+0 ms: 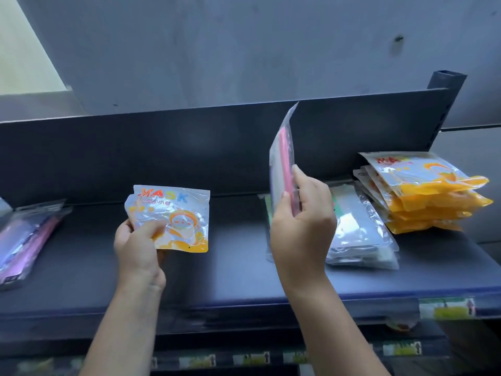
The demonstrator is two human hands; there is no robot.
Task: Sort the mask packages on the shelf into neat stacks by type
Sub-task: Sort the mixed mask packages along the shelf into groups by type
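Observation:
My left hand (138, 248) grips an orange cartoon "MASK" package (173, 218) by its lower left corner, holding it above the dark shelf (217, 272). My right hand (301, 226) pinches a clear package with a pink mask (283, 158), held upright and edge-on above the shelf's middle. Behind that hand lies a stack of clear packages with pale masks (360, 234). At the far right is a stack of orange cartoon packages (425, 191). Pink and purple mask packages (24, 237) lie at the left edge.
A dark back panel (162, 147) closes the shelf's rear, with a grey wall above. Price labels (447, 308) sit on the shelf's front lip, and more labels line a lower shelf edge (252, 358). An upright post (447, 80) stands at the back right.

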